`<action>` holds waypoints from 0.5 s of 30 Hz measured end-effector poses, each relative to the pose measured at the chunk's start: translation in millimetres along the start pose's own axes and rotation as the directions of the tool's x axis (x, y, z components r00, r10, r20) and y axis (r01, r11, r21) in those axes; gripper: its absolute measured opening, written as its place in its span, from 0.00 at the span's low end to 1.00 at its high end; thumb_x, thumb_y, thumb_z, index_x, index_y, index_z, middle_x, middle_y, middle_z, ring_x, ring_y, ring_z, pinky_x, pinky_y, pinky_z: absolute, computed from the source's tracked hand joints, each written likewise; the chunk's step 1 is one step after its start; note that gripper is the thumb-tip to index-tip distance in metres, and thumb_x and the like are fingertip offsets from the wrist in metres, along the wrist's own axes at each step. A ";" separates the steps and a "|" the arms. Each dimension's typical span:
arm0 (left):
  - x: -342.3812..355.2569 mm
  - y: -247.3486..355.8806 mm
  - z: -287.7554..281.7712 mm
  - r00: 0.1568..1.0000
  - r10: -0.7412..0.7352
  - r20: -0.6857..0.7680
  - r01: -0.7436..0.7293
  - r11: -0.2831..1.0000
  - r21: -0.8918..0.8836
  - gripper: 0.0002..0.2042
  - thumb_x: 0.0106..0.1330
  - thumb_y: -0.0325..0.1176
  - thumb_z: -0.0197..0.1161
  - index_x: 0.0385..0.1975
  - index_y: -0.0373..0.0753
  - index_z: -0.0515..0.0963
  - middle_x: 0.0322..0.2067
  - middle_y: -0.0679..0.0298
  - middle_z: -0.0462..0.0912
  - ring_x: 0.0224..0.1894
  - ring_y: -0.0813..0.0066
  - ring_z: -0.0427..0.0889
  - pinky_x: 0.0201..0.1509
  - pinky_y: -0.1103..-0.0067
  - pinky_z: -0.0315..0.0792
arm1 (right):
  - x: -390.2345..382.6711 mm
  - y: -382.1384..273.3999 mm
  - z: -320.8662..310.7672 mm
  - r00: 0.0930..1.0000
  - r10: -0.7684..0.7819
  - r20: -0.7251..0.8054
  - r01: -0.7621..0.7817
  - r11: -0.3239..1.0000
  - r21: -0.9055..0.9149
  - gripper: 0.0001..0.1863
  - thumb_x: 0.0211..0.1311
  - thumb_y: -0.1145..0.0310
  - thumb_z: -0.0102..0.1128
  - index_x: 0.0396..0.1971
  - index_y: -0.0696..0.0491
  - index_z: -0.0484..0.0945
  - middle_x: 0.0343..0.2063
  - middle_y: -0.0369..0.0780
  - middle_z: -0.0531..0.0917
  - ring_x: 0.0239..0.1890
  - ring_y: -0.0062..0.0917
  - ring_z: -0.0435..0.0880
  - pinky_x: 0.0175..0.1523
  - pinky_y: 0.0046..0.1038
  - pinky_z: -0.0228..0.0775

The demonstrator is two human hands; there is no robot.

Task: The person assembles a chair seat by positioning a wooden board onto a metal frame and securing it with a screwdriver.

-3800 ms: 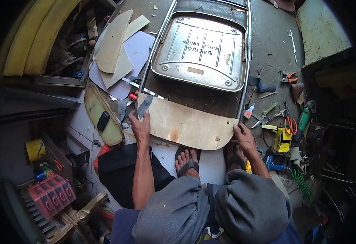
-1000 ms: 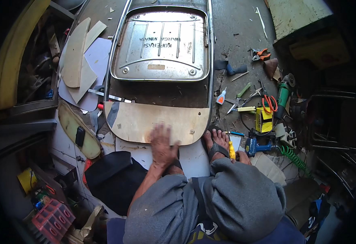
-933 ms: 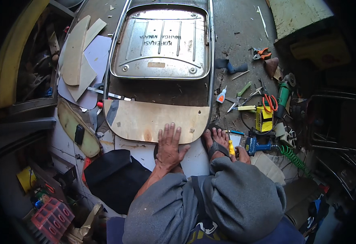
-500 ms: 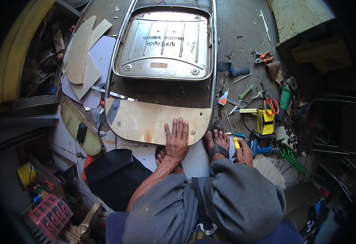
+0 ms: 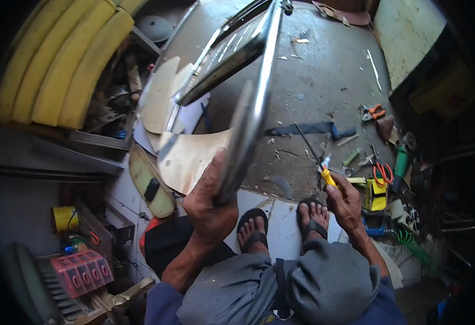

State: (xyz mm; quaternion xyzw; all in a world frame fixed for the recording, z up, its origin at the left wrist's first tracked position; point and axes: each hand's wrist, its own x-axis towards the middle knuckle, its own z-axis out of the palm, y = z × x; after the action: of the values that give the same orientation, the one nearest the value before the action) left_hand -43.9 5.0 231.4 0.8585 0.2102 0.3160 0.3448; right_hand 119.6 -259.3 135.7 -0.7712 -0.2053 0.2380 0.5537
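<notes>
My left hand (image 5: 211, 214) is closed round the lower end of a metal chair frame (image 5: 264, 81), which is lifted and tilted on its side. A curved plywood panel (image 5: 194, 154) sits across the frame's near end, beside my fingers; part of it is hidden behind the blurred tube. Farther up the frame, the metal seat (image 5: 224, 62) is seen nearly edge-on. In my right hand (image 5: 347, 203) is a screwdriver (image 5: 328, 177) with a yellow handle, its dark shaft pointing up and away to the left. The screwdriver is apart from the chair.
Right of my feet lie a green angle grinder (image 5: 402, 157), orange-handled pliers (image 5: 373, 112) and a yellow box (image 5: 376, 196). A dark strip (image 5: 302, 128) crosses the floor ahead. At left are yellow cushions (image 5: 58, 62), a worn pad (image 5: 159, 195) and a red plastic organizer (image 5: 83, 272).
The chair frame, flat on the floor before, has been raised and tipped up on its side. My left hand went from lying on the plywood to gripping the frame. The screwdriver moved up and outward.
</notes>
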 end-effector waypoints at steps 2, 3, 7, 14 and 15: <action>-2.1 -5.0 -8.8 0.975 -0.193 -0.111 0.178 0.975 -0.134 0.26 0.57 0.14 0.59 0.58 0.33 0.77 0.38 0.58 0.85 0.36 0.74 0.85 0.40 0.78 0.78 | 2.2 -25.2 2.6 0.998 -0.019 0.065 0.014 0.997 0.076 0.20 0.69 0.69 0.60 0.55 0.65 0.78 0.44 0.47 0.85 0.44 0.29 0.85 0.53 0.29 0.75; -1.2 -5.9 -12.0 0.950 -0.269 -0.159 0.231 0.947 -0.225 0.23 0.57 0.15 0.60 0.55 0.33 0.77 0.36 0.61 0.83 0.34 0.76 0.82 0.38 0.79 0.76 | 4.0 -40.3 3.5 0.994 -0.027 0.108 0.015 0.994 0.107 0.20 0.69 0.69 0.60 0.55 0.66 0.78 0.43 0.47 0.86 0.43 0.29 0.85 0.52 0.29 0.76; -3.7 -4.3 -10.1 0.812 -0.504 -0.295 0.316 0.804 -0.505 0.16 0.57 0.17 0.62 0.47 0.34 0.75 0.31 0.69 0.78 0.29 0.81 0.76 0.36 0.81 0.73 | 12.4 -88.2 5.1 0.939 -0.219 0.265 0.229 0.973 -0.009 0.20 0.69 0.68 0.61 0.54 0.66 0.79 0.42 0.51 0.86 0.42 0.33 0.87 0.50 0.30 0.77; -27.7 -34.1 -14.4 0.591 -0.782 -0.197 0.226 0.395 -0.890 0.23 0.59 0.14 0.59 0.55 0.36 0.72 0.41 0.64 0.78 0.43 0.74 0.79 0.53 0.74 0.74 | 21.4 -88.2 18.5 0.915 -0.258 0.310 0.324 0.927 -0.188 0.19 0.68 0.68 0.63 0.52 0.64 0.80 0.43 0.51 0.87 0.43 0.37 0.88 0.51 0.33 0.77; -30.2 -40.1 -15.6 0.558 -0.812 -0.171 0.211 0.338 -0.917 0.24 0.59 0.14 0.59 0.57 0.36 0.72 0.42 0.64 0.78 0.44 0.73 0.79 0.55 0.73 0.74 | 20.7 -84.6 19.0 0.923 -0.243 0.299 0.308 0.932 -0.193 0.19 0.68 0.68 0.63 0.52 0.65 0.80 0.43 0.51 0.87 0.43 0.37 0.88 0.51 0.33 0.77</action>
State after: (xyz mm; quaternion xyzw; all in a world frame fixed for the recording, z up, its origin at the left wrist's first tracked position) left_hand -81.9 21.7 199.1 0.3108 0.4154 0.4955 0.6966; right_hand 120.5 -207.4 208.1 -0.7549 -0.4127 0.2337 0.4529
